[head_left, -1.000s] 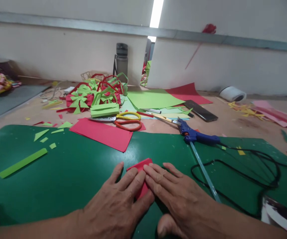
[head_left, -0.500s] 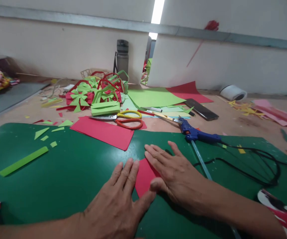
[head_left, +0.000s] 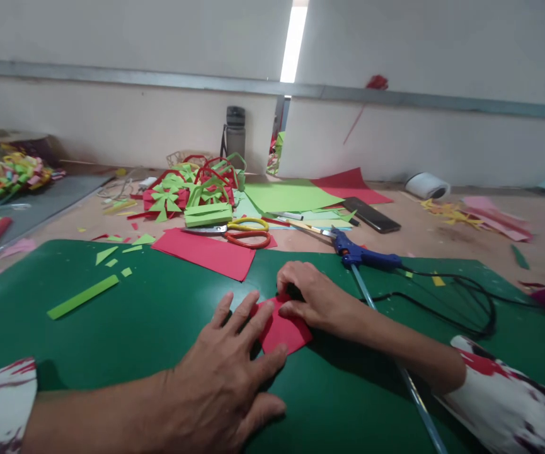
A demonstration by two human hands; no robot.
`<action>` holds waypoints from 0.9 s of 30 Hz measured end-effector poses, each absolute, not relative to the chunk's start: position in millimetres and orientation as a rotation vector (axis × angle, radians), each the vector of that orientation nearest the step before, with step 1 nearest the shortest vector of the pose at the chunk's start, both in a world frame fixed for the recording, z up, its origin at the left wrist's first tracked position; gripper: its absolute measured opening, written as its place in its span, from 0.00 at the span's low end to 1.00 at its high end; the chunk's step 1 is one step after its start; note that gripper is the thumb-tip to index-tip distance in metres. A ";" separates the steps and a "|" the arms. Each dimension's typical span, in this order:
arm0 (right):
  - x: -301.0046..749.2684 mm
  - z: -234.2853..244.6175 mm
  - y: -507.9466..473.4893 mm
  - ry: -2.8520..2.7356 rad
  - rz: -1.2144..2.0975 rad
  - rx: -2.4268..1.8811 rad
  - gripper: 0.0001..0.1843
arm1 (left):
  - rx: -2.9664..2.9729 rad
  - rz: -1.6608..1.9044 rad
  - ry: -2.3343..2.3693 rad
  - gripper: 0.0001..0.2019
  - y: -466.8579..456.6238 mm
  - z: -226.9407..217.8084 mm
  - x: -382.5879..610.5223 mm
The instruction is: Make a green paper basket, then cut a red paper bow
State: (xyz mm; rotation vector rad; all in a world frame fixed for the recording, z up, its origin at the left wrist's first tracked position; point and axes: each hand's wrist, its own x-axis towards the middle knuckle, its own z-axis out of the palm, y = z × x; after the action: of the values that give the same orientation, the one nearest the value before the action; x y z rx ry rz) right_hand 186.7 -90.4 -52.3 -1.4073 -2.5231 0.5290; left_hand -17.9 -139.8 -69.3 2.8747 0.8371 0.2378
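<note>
A bottle (head_left: 235,142) stands at the far side. To its right lie a phone (head_left: 373,215) and, farther right, a white roll (head_left: 424,185). Scissors (head_left: 220,229) lie left of a glue gun (head_left: 358,254).

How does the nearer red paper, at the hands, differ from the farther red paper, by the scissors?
The nearer paper looks smaller than the farther paper, which is a long rectangle. The left hand and right hand partly cover the nearer paper; the scissors lie along the farther paper's far edge. Both are red.

white glare through wall gap (head_left: 293,47)
</note>
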 end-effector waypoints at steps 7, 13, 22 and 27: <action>188.0 -42.3 -99.5 -2.597 0.537 -1.445 0.07 | 2.746 0.764 0.998 0.18 -105.4 -80.3 -31.1; 184.7 -34.7 -107.7 -2.671 0.490 -1.535 0.16 | 2.274 0.945 1.132 0.15 -83.5 -82.9 -31.5; 189.2 -44.9 -108.1 -2.174 0.919 -1.368 0.09 | 1.817 1.096 1.050 0.18 -87.0 -74.4 -27.8; 187.2 -38.7 -91.4 -1.738 0.843 -1.227 0.04 | 1.542 1.129 0.737 0.23 -88.4 -65.4 -19.5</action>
State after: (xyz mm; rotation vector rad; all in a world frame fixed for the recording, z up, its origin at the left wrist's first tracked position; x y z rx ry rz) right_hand 187.2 -91.4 -38.7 -1.2268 -1.7381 0.8431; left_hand -19.5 -88.4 -65.4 1.5417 0.7372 1.1293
